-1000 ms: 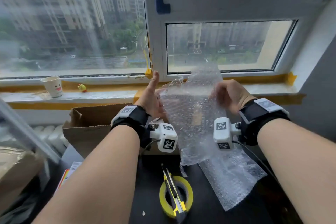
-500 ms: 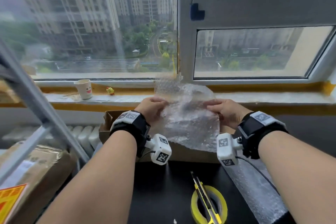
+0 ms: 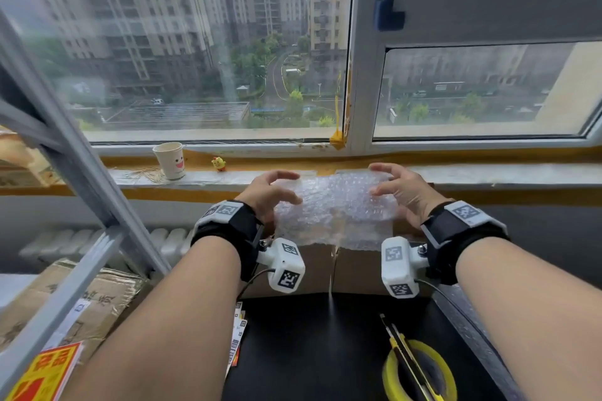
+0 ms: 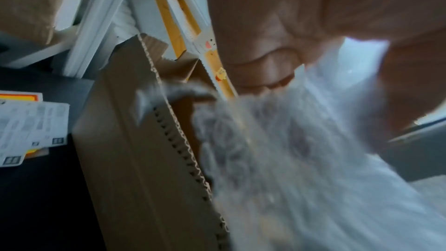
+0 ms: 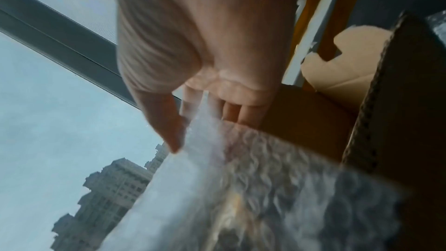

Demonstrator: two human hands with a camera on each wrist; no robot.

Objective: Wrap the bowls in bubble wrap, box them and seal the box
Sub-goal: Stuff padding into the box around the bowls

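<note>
In the head view a crumpled bubble wrap bundle (image 3: 335,208) hangs over the open cardboard box (image 3: 325,267) at the far edge of the black table. My left hand (image 3: 290,188) grips its left end, fingers arched over the top and thumb on the near side. My right hand (image 3: 378,181) grips the right end the same way. The left wrist view shows the bubble wrap (image 4: 289,169) dropping behind the box wall (image 4: 135,150). Thumb and fingers pinch the wrap's edge (image 5: 253,188) in the right wrist view. No bowl shows through the wrap.
A yellow tape roll (image 3: 420,371) with a utility knife (image 3: 404,355) across it lies near the front right. Loose bubble wrap (image 3: 472,329) lies along the table's right side. Labels (image 3: 239,332) overhang the left edge. A metal frame (image 3: 75,153) and another carton (image 3: 97,296) stand left. A paper cup (image 3: 170,160) sits on the sill.
Both hands gathered the hanging sheet into a compact bundle and carried it forward and down from chest height to just over the open box. The thumbs came round onto the wrap.
</note>
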